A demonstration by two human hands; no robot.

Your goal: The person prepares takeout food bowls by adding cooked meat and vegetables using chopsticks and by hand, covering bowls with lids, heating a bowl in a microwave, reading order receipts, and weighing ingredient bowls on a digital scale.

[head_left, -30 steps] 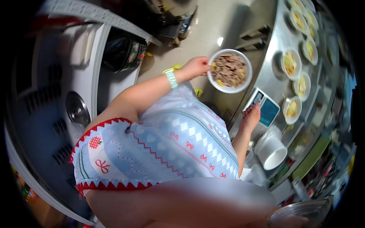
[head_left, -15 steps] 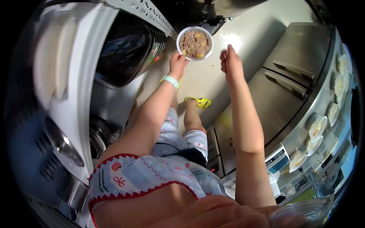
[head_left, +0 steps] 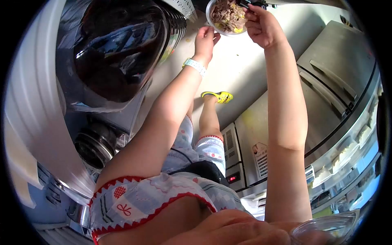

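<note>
My left hand [head_left: 207, 43] pinches the near left rim of a round white bowl [head_left: 221, 31], fingers closed. Thin sliced brown meat with yellow pieces [head_left: 227, 15] fills the bowl, whose top is cut off by the view's upper edge. Close by the bowl's right side is my right hand [head_left: 263, 25], its fingers curled and thumb and forefinger together. Their tips meet a small black part [head_left: 245, 3] at the top edge; I cannot make out what it is.
Stacked black containers [head_left: 118, 49] stand on a shelf at left, with metal pots [head_left: 94, 145] below. A stainless steel fridge counter [head_left: 326, 90] lines the right side, carrying several small white containers [head_left: 343, 157]. Pale floor [head_left: 228, 61] shows between them, with my yellow shoe [head_left: 220, 97].
The bowl and my left hand have shifted up and right in view. My right hand has risen from apart to beside the bowl, against the black part. The view has moved too.
</note>
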